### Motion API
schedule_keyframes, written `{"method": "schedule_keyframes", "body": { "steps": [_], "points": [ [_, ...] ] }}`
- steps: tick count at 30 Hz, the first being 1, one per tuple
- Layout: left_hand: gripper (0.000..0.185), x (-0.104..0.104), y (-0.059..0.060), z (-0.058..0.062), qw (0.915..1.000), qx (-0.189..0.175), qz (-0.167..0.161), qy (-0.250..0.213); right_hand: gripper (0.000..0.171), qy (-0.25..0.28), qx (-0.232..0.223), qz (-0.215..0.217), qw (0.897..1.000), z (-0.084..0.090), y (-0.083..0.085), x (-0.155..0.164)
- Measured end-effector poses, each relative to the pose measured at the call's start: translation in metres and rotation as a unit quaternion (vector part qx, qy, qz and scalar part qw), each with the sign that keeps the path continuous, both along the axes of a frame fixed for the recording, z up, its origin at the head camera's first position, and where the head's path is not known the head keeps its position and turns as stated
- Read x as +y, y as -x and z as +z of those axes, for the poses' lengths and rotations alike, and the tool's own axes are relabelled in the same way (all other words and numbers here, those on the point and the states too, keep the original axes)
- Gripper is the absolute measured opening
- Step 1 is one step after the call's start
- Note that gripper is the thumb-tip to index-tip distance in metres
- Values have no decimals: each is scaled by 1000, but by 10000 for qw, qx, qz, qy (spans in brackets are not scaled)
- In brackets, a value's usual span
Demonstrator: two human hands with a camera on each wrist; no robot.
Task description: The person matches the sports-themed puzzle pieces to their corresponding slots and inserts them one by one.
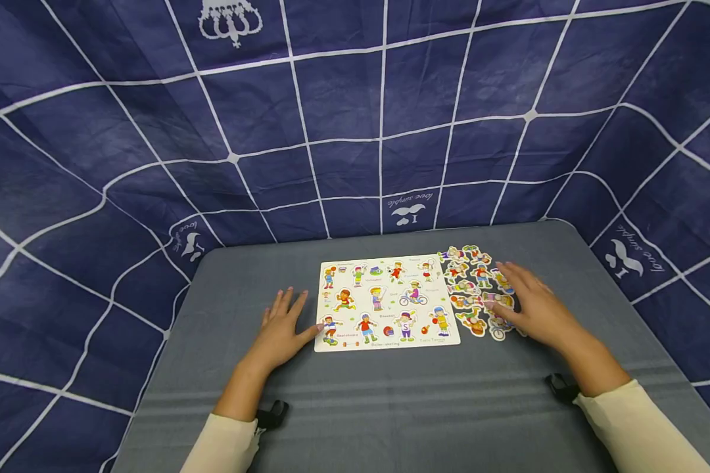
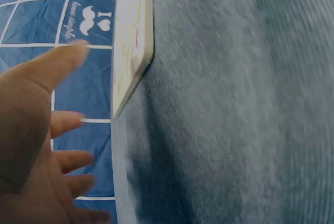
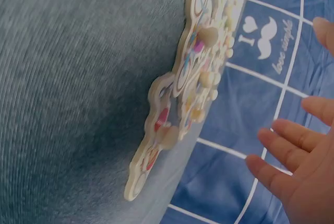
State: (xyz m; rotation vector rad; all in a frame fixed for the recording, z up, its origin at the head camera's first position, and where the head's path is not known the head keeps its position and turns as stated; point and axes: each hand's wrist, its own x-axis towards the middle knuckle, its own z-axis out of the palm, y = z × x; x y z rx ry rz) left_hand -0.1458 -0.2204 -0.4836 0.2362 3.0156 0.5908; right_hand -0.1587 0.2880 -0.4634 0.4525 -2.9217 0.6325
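A white puzzle board (image 1: 361, 341) printed with sports figures lies flat on the grey table. Just left of it is my left hand (image 1: 279, 335), fingers spread, thumb by the board's edge; in the left wrist view this hand (image 2: 31, 130) shows a gap between thumb and board corner (image 2: 138, 51). Several wooden puzzle pieces (image 1: 472, 323) are bunched against the board's right side, and small round knobs (image 3: 207, 37) stick up from them in the right wrist view. Over the right edge of that bunch hovers my right hand (image 1: 535, 309), fingers loosely extended and holding nothing.
The grey cloth-covered table (image 1: 390, 401) has light creases across its front. A dark blue curtain (image 1: 349, 164) with white grid lines encloses it at the back and both sides. Black straps (image 1: 272, 415) sit around both wrists.
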Motion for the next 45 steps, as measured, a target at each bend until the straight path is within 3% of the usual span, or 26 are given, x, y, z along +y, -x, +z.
{"method": "schedule_keyframes", "body": {
  "steps": [4,15,20,29,33,41,45],
  "points": [
    [82,3,-1,-1,9990,-382,-153,-197,75,92,134,217,9996,0,-3,-2],
    [88,7,-7,-3,9928,-1087,-328,-387,58,161,231,543,9981,-1,-7,-13],
    [85,8,-10,-7,9932,-1095,-332,-218,43,83,359,889,9954,-3,-11,-20],
    [87,11,-14,-13,9943,-987,-377,-122,31,-64,93,1095,9939,-8,-13,-29],
    [89,13,-14,-15,9946,-959,-377,-138,28,-70,106,1163,9931,-11,-12,-31],
    [90,16,-17,-19,9950,-944,-317,-125,26,-202,-495,1080,9927,-14,-11,-36],
    [89,17,-18,-20,9954,-907,-280,-88,24,-281,-438,1182,9916,-15,-9,-39]
  ]
}}
